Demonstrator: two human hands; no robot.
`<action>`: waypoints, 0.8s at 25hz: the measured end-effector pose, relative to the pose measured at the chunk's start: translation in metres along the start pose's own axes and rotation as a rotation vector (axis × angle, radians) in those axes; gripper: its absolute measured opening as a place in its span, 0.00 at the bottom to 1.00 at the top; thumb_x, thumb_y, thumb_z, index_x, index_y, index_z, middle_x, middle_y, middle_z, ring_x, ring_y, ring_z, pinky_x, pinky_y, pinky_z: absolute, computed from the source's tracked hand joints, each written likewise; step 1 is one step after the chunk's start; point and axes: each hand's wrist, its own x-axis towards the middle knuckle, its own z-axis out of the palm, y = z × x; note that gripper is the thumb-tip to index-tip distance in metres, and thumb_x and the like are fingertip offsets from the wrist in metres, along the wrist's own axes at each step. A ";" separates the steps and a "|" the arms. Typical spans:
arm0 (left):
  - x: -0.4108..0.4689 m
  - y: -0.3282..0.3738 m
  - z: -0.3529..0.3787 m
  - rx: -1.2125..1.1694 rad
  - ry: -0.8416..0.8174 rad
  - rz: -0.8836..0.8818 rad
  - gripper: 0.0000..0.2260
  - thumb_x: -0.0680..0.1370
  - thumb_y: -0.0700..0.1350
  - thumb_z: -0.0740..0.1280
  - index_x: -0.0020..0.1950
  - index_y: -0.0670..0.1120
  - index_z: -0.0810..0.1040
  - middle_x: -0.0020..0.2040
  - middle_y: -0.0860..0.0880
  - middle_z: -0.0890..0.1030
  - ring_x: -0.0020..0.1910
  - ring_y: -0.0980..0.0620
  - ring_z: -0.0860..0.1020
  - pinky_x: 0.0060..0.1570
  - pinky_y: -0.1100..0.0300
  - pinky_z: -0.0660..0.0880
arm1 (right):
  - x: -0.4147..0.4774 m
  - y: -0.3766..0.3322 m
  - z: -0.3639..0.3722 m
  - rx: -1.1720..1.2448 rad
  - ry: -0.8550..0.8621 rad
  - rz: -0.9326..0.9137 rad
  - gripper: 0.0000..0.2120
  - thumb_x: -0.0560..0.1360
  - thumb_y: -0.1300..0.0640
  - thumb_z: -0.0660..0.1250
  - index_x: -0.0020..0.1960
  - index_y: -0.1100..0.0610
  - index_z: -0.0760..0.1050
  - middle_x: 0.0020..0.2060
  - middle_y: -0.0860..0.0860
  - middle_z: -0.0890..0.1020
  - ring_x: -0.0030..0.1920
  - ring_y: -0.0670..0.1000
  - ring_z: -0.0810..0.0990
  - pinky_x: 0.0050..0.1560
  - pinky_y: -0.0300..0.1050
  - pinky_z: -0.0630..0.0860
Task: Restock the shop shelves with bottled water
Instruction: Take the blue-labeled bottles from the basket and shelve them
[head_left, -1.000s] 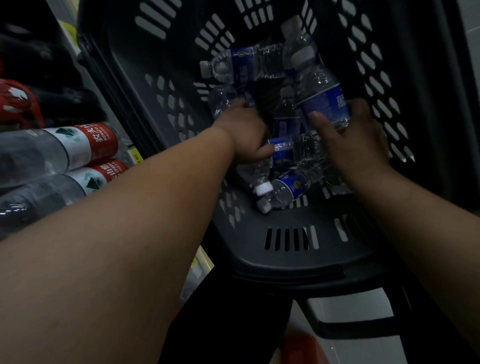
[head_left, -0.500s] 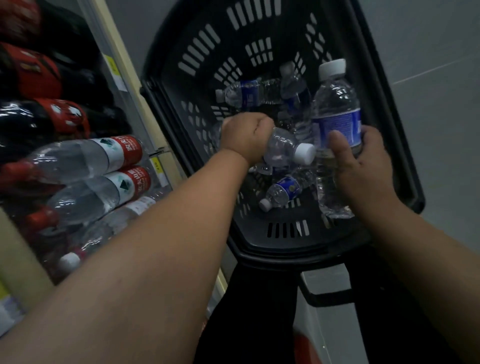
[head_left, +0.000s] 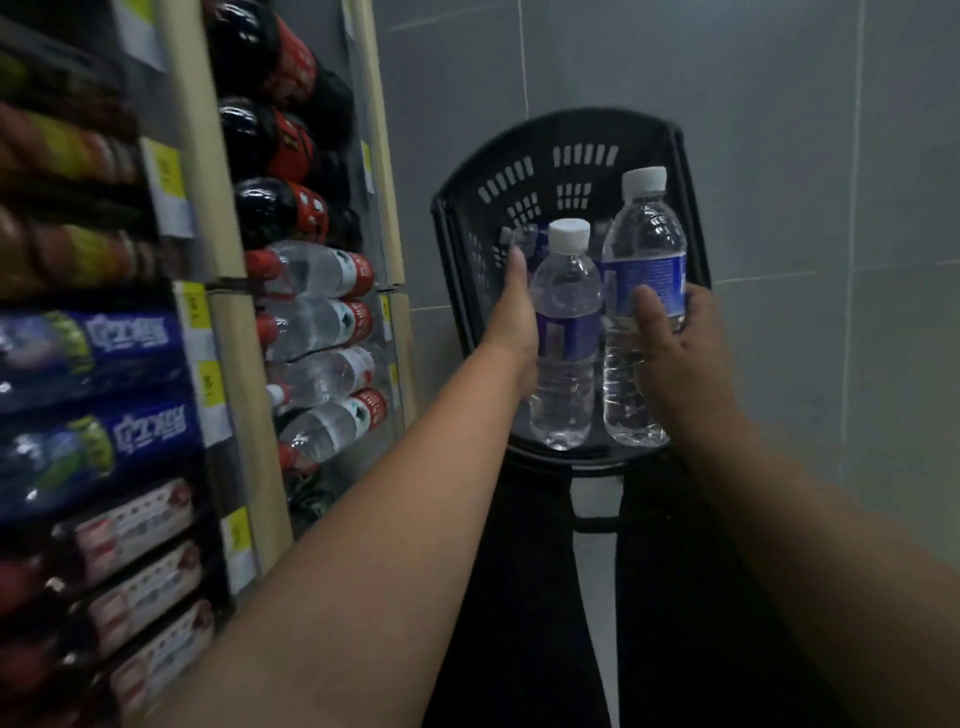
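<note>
My left hand (head_left: 514, 322) grips a small clear water bottle (head_left: 565, 306) with a white cap and a blue label, held upright. Beside it my right hand (head_left: 670, 343) grips a taller water bottle (head_left: 644, 244) with the same blue label, also upright. Both bottles are lifted in front of the black plastic basket (head_left: 519, 171), where at least one more bottle (head_left: 522, 239) shows behind the left hand. The shelf unit (head_left: 234, 332) stands at my left.
On the shelves lie red-capped water bottles (head_left: 322, 317), dark cola bottles (head_left: 270, 140) above them, and blue and white packs (head_left: 93, 395) nearer me. A grey tiled wall (head_left: 805, 156) rises behind the basket, which sits on a dark stand (head_left: 519, 571).
Both hands have lifted out of the basket, each with a bottle. The left bottle has turned from lying sideways to upright. My view has risen, showing more shelf and wall.
</note>
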 end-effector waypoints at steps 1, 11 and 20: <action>-0.023 0.004 -0.001 -0.022 -0.040 -0.012 0.40 0.69 0.78 0.52 0.61 0.49 0.80 0.57 0.42 0.83 0.57 0.41 0.81 0.62 0.41 0.74 | -0.011 -0.013 -0.007 -0.007 0.001 -0.014 0.21 0.78 0.41 0.62 0.59 0.58 0.70 0.39 0.42 0.75 0.39 0.43 0.76 0.41 0.42 0.73; -0.228 0.004 0.015 0.102 0.057 0.275 0.47 0.61 0.80 0.47 0.60 0.48 0.81 0.54 0.43 0.84 0.53 0.46 0.82 0.61 0.45 0.76 | -0.108 -0.082 -0.076 -0.112 -0.123 -0.139 0.21 0.78 0.39 0.59 0.59 0.56 0.69 0.41 0.47 0.78 0.43 0.52 0.80 0.44 0.51 0.77; -0.371 -0.061 0.000 -0.180 0.126 0.379 0.23 0.70 0.69 0.61 0.48 0.52 0.79 0.43 0.53 0.84 0.42 0.54 0.83 0.47 0.55 0.76 | -0.209 -0.129 -0.128 -0.347 -0.432 -0.375 0.19 0.78 0.39 0.59 0.57 0.53 0.66 0.42 0.47 0.77 0.41 0.48 0.79 0.41 0.46 0.77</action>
